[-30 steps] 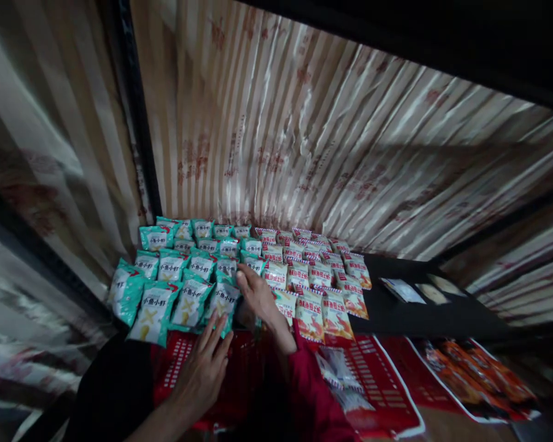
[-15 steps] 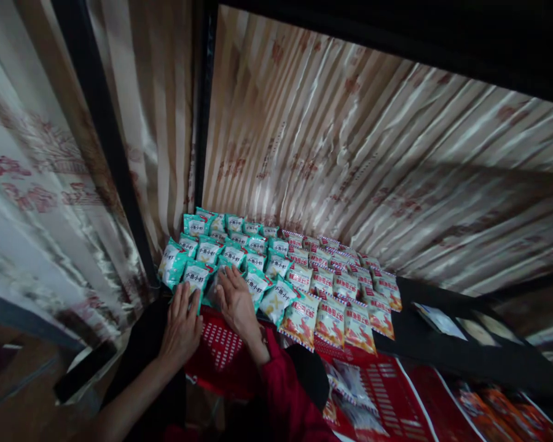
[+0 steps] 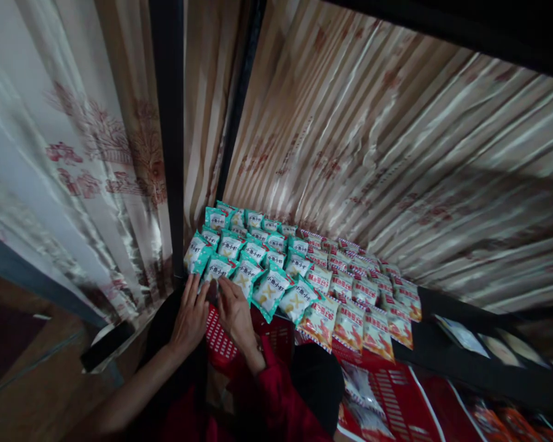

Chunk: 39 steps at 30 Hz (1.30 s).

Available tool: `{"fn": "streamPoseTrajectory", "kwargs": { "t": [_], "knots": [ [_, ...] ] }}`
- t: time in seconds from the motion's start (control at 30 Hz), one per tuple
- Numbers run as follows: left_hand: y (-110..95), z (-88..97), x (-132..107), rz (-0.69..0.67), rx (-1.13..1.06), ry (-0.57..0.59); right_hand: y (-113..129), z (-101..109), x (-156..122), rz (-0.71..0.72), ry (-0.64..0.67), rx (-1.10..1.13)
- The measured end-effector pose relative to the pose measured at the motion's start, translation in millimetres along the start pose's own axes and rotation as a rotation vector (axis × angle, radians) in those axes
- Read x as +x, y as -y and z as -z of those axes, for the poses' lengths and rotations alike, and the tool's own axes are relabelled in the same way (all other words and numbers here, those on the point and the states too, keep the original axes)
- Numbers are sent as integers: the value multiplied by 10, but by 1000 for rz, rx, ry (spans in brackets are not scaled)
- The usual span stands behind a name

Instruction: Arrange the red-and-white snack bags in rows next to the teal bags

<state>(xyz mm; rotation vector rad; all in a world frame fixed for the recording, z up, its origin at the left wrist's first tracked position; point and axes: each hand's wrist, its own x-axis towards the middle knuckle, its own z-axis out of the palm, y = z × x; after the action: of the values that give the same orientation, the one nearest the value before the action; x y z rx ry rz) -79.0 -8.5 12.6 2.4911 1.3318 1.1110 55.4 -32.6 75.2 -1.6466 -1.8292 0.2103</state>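
Observation:
Rows of green snack bags [image 3: 270,290] with white fronts lie propped up on the dark shelf. At the front left of them, my left hand [image 3: 191,316] rests with its fingers stretched out against the lower edge of one green bag [image 3: 220,268]. Close beside it, my right hand [image 3: 234,313] touches the same bag's lower right side, its fingers extended and slightly bent. A dark patch between the fingertips is too dim to make out. Neither hand is wrapped round a bag.
Red-and-cream snack bags [image 3: 350,322] stand in rows to the right. Red baskets [image 3: 396,399] sit below the shelf, one holding clear-wrapped packs [image 3: 366,393]. Flat packets [image 3: 463,336] lie farther along the black shelf [image 3: 426,301]. A dark post [image 3: 168,141] and pleated curtains [image 3: 332,123] enclose the left and back.
The view has swung left, so the bags appear farther right. My right hand has slid left off the neighbouring bags towards my left hand, and the front bags show more fully.

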Motion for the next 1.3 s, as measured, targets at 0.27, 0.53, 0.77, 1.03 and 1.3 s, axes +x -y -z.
{"fn": "streamPoseTrajectory", "kwargs": {
  "t": [0.27,0.53,0.77,1.03,1.3],
  "knots": [
    [196,-29,-20,60,-54,-25,66,18,169,-350,192,-234],
    [216,-65,38,43,-76,32,159,-83,215,-338,209,-211],
    [216,-3,67,50,-82,49,116,-192,279,-396,176,-247],
    [265,5,113,75,-79,68,56,-182,222,-335,-28,-185],
    [259,15,187,80,-88,25,4,-68,414,-370,-7,-292]
  ]
}}
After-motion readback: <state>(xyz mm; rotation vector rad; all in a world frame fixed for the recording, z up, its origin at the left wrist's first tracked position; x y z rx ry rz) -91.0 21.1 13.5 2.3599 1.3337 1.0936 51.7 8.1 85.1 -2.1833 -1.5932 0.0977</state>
